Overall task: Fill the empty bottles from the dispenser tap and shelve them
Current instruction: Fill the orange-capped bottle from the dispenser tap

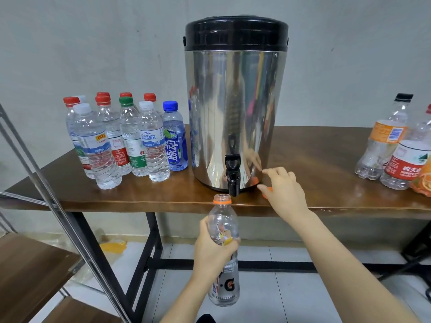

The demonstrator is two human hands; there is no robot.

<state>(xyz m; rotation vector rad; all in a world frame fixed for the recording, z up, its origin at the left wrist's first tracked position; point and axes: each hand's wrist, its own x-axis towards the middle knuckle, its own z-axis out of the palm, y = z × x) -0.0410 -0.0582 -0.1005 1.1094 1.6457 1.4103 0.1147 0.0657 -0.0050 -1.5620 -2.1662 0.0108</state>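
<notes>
The left hand (214, 250) is wrapped around the middle of an uncapped bottle (222, 220), holding it upright below the table's front edge. Its mouth sits just under and slightly left of the tap (233, 176). No water is running and the bottle looks empty, so this fill has not started.

The right hand (283, 190) is over the table (326, 164) beside the dispenser's base, with its fingers loosely bent and the forefinger stretched toward the steel wall. A bit of orange shows under the thumb, probably the bottle's cap (269, 189). The hand covers most of it, so I cannot tell whether the fingers pinch it or only rest over it. That hand is not on the tap lever.

Farther back and left of the dispenser (235, 101), a cluster of capped bottles (126, 141) stands on the table. They look full, so that part seems done, though they are not yet shelved. The boards of the shelf (30, 264) at the left edge show no bottles. At the far right a few empties (396, 148) wait their turn. By my reckoning the filling is well past half done, and all the shelving is still to do.
</notes>
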